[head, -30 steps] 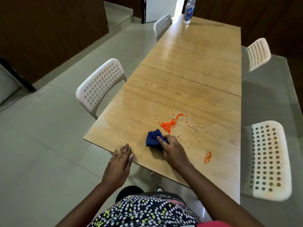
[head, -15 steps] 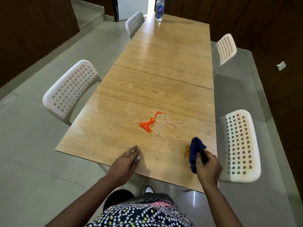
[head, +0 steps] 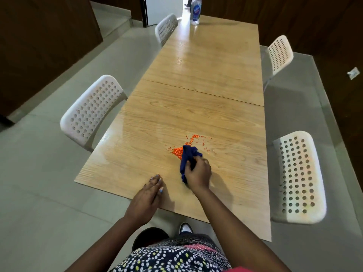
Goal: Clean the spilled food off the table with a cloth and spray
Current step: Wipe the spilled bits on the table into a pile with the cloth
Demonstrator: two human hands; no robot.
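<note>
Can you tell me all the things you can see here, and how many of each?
table: one, light wood, long, centre.
spilled food: one heap plus scattered bits, orange, near end of the table.
cloth: one, dark blue, at the heap's right edge.
spray bottle: one, clear with blue label, table's far end.
chairs: four, white, perforated, two per side.
left hand: flat on the table's near edge.
right hand: grips the cloth.
</note>
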